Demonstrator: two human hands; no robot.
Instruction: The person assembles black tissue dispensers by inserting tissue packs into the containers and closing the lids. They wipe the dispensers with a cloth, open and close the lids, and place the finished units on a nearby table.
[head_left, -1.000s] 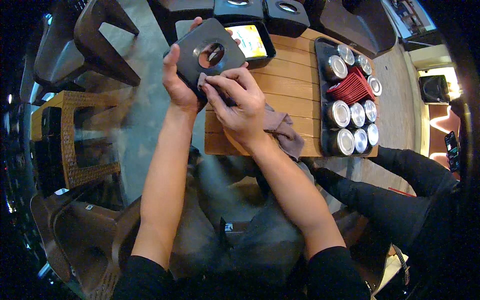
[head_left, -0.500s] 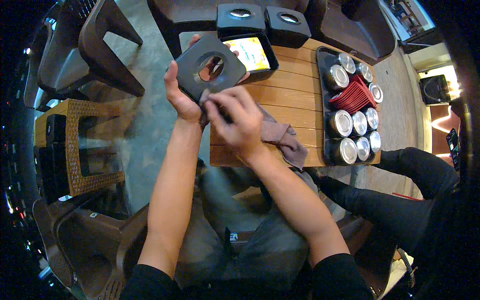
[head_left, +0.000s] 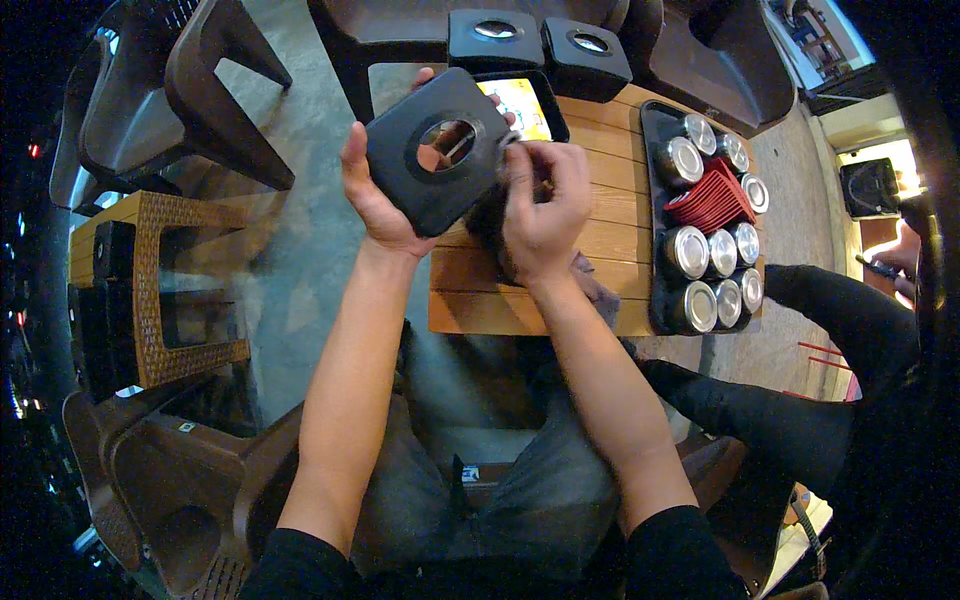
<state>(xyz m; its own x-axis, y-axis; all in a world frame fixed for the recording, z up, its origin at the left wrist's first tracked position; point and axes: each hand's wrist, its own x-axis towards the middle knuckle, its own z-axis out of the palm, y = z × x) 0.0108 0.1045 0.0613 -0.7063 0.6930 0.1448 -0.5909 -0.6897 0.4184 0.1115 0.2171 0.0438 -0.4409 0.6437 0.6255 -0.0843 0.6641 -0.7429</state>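
A black square lid with a round hole [head_left: 420, 190], like a tissue box cover, rests tilted across my left hand [head_left: 375, 205]. The thumb and fingers of that hand grip its edges from beneath. My right hand [head_left: 548, 205] is closed in a pinch at the lid's right edge, on a greyish-brown cloth [head_left: 597, 284]. A bit of the cloth shows at the fingertips, and more of it lies behind the hand on the table. Just beyond the lid stands an open black box [head_left: 556, 115] with a yellow and white packet [head_left: 520, 108] inside.
Two black lidded boxes, a left one [head_left: 494, 55] and a right one [head_left: 585, 75], stand at the table's far edge. On the wooden table [head_left: 612, 190], a black tray [head_left: 652, 140] holds several metal-lidded jars and a red stack [head_left: 712, 198]. Brown chairs [head_left: 215, 90] surround me; another person's legs [head_left: 760, 405] are at right.
My right hand has moved right and slightly away from me, from the lid's near corner to its right edge. The lid has shifted a little right in my left hand.
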